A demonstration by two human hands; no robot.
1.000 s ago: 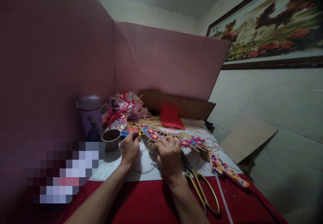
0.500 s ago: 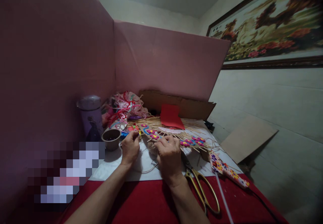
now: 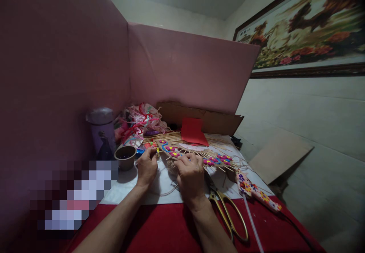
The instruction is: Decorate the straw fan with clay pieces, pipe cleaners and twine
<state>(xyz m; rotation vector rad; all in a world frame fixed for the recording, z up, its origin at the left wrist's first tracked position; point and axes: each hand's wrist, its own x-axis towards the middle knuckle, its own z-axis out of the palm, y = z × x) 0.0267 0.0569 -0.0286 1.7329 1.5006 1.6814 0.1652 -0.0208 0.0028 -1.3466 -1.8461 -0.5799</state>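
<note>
A curved craft strip (image 3: pixel 218 160) with magenta, yellow and blue flower shapes lies across the middle, thin straw-coloured sticks poking out along its edges. My right hand (image 3: pixel 191 175) is closed on its near middle, fingers bent over it. To the left of the strip, my left hand (image 3: pixel 147 168) is closed in a pinch beside its left end; what the fingertips hold is too small to make out. A pale cord (image 3: pixel 168 193) curves over the white sheet between my hands. Gold-handled scissors (image 3: pixel 228 211) lie just right of my right wrist, blades partly hidden.
A brown cup (image 3: pixel 125 163) with dark contents and a purple tumbler (image 3: pixel 103 135) stand at left. Behind are tangled pink and red strips (image 3: pixel 142 121), red paper (image 3: pixel 192 131) and loose sticks. A flower-patterned glue gun (image 3: pixel 256 194) with a cord lies at right.
</note>
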